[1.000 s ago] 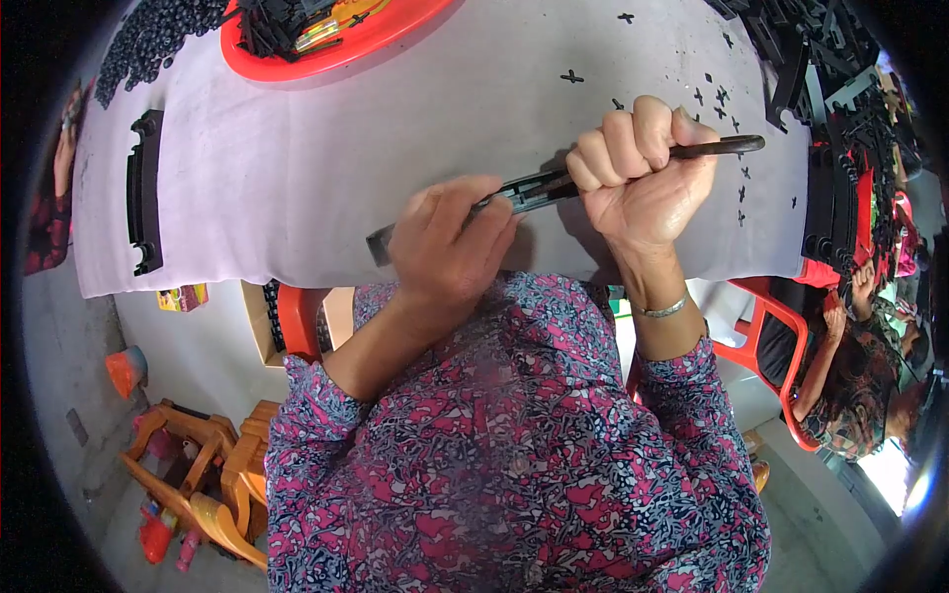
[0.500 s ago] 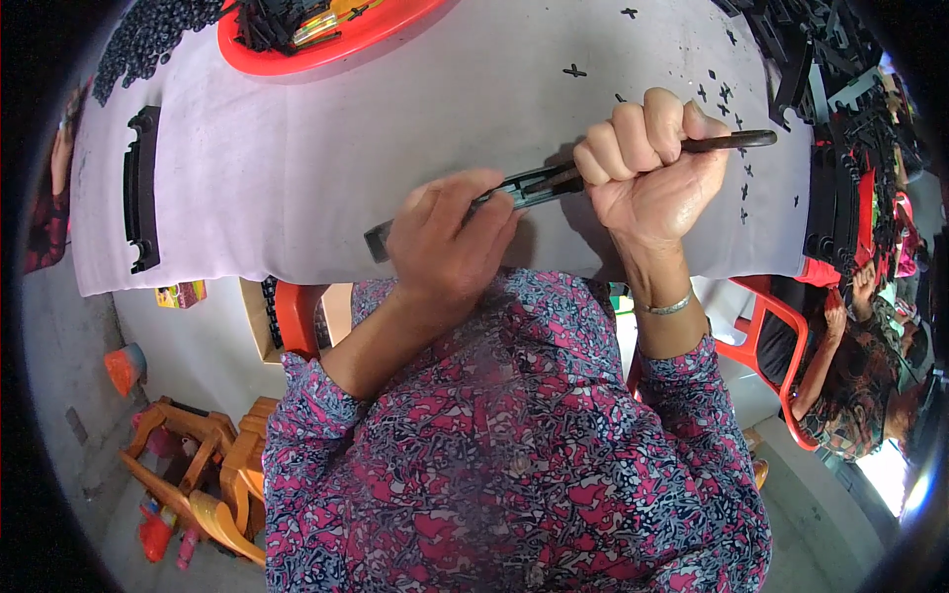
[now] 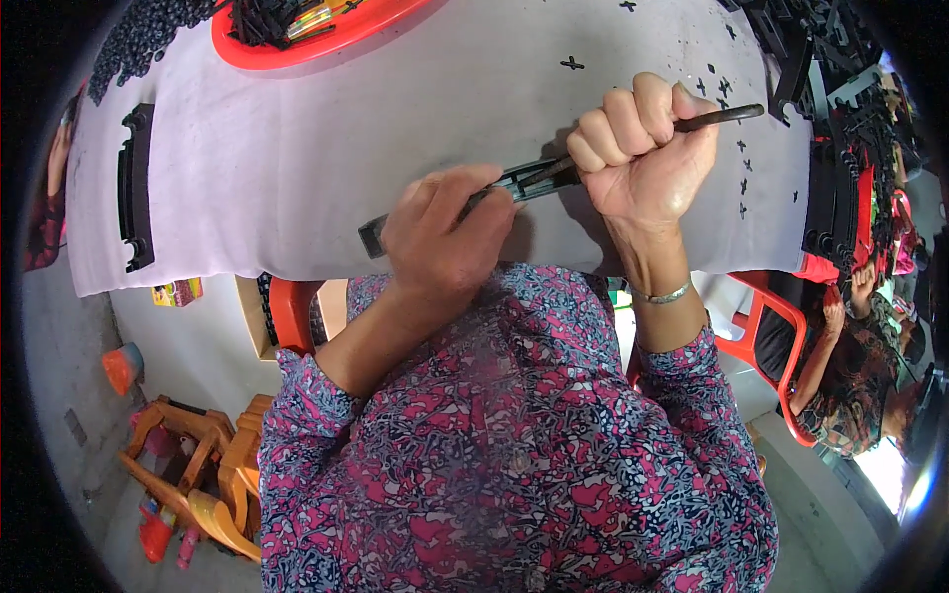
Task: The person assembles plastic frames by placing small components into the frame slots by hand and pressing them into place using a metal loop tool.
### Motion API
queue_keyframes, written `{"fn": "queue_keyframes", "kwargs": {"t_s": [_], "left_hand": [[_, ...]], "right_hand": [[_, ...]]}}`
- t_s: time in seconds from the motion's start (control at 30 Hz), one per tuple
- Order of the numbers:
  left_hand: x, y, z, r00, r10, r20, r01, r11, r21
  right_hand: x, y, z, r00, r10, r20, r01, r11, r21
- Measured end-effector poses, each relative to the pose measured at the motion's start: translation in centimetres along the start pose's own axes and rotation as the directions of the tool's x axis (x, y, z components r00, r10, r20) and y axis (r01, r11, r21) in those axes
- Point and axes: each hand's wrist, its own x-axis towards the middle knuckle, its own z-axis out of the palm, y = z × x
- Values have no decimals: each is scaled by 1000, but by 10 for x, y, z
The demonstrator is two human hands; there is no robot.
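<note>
My left hand (image 3: 440, 229) is wrapped over a long black plastic channel piece (image 3: 372, 238), held at a slant above the table's near edge. Its left end sticks out past my palm. My right hand (image 3: 647, 148) makes a fist round a thin dark rod-like tool (image 3: 736, 114). One end of the tool juts out to the right of the fist. The other end reaches into the hollow of the channel piece, between my two hands. What the tip touches inside cannot be made out.
Small black cross-shaped pieces (image 3: 572, 63) lie scattered at the right. A similar black part (image 3: 138, 188) rests at the left edge. A red tray (image 3: 326, 49) of black pieces stands at the back, beads (image 3: 148, 40) beside it. Black parts (image 3: 835, 188) pile up at right; a co-worker (image 3: 840, 366) sits beyond.
My right hand has moved slightly up and left, and the tool's outer end has tipped farther upward. My left hand keeps its hold on the channel piece, barely shifted.
</note>
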Motion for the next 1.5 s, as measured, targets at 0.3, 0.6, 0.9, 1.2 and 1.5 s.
{"fn": "queue_keyframes", "kwargs": {"t_s": [0.3,0.6,0.9,1.2,1.5], "left_hand": [[1,-1,-2,1000,5,6,-5,999,39],[-1,-2,5,1000,8,-24,-8,1000,-2],[1,4,0,999,-20,36,20,1000,0],[14,14,-23,988,-83,132,91,994,-58],[17,-4,-49,876,-258,409,214,965,150]], "right_hand": [[7,-1,2,998,66,-1,-66,997,38],[3,2,12,1000,20,-11,-21,999,-36],[-5,-75,22,996,-67,-66,39,935,-353],[2,-56,-24,967,-139,-211,-214,-4,-977],[-20,-36,5,892,-401,206,20,-421,-907]]}}
